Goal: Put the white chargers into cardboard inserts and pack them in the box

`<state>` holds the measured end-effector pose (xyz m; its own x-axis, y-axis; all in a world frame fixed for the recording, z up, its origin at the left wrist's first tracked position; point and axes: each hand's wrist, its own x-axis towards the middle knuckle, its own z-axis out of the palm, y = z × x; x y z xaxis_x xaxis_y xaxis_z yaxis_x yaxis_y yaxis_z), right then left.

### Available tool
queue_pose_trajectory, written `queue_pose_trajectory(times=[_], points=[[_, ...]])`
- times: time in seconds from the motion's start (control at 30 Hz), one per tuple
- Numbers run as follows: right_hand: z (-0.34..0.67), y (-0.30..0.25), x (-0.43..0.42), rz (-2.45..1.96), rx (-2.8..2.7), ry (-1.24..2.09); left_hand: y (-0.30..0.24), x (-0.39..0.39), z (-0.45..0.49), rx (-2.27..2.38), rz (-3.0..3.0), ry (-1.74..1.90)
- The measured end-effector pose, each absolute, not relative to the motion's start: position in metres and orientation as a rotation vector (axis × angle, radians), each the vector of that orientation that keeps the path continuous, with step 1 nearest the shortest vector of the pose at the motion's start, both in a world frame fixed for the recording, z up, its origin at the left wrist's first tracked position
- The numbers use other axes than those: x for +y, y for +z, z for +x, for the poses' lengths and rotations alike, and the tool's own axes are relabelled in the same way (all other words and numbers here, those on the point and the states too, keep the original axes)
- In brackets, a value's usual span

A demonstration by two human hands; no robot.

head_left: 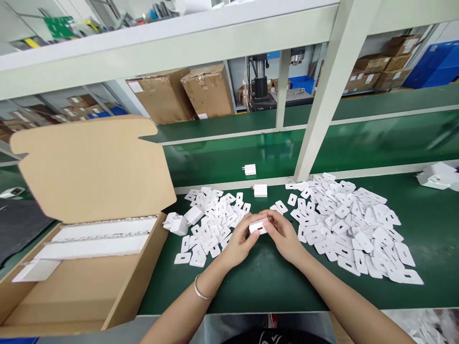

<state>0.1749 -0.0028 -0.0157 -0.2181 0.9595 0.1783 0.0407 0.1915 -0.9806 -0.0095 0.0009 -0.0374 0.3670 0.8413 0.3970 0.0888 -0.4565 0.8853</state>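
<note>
Between both hands I hold a white USB charger (257, 226), its port end facing me. My left hand (241, 240) grips its left side, with the thumb near the lower edge. The fingers of my right hand (283, 236) close on the other side, thumb on the front face. To the right spreads a large pile of white slotted cover plates (344, 220); a smaller pile of these plates (215, 220) lies to the left. Just beyond my hands stands another white charger (260, 190) with its prongs pointing left.
An open cardboard box (132, 272) at the left holds rows of white chargers (96, 244). Loose chargers (176, 223) sit beside it. One more charger (250, 169) lies on the green surface behind the rail. A slanted metal post (322, 105) rises ahead.
</note>
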Motion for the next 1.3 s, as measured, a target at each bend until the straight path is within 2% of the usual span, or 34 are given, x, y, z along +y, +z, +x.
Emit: queue_pose_trajectory(times=[0.2, 0.37, 0.6, 0.7, 0.8, 0.93, 0.97, 1.0, 1.07, 1.3], points=[[0.182, -0.01, 0.003, -0.869, -1.467, 1.275, -0.039, 0.002, -0.012, 0.838, 1.71, 1.09], [0.187, -0.007, 0.008, -0.886, -1.6, 1.046, -0.03, 0.008, -0.004, 0.618, 1.384, 1.063], [0.193, -0.015, 0.011, -0.903, -1.901, 0.876, -0.002, 0.009, -0.019, 0.702, 1.275, 1.21], [0.192, -0.019, 0.015, -0.978, -1.925, 0.793, 0.015, 0.001, -0.073, 1.008, 1.427, 1.39], [0.19, -0.021, 0.018, -1.082, -1.923, 0.724, 0.033, -0.022, -0.156, 1.752, 1.563, 1.468], [0.188, -0.023, 0.019, -1.15, -1.942, 0.652, 0.053, -0.057, -0.277, 2.291, 1.373, 1.445], [0.188, -0.024, 0.02, -1.156, -1.952, 0.634, 0.056, -0.065, -0.304, 2.469, 1.298, 1.33], [0.188, -0.025, 0.021, -1.161, -1.96, 0.617, 0.057, -0.071, -0.329, 2.778, 1.204, 0.924], [0.189, -0.028, 0.025, -1.172, -1.968, 0.595, 0.056, -0.084, -0.372, 2.939, 1.03, 0.698], [0.193, -0.037, 0.041, -1.163, -1.935, 0.596, 0.041, -0.104, -0.458, 3.045, 0.657, 0.365]])
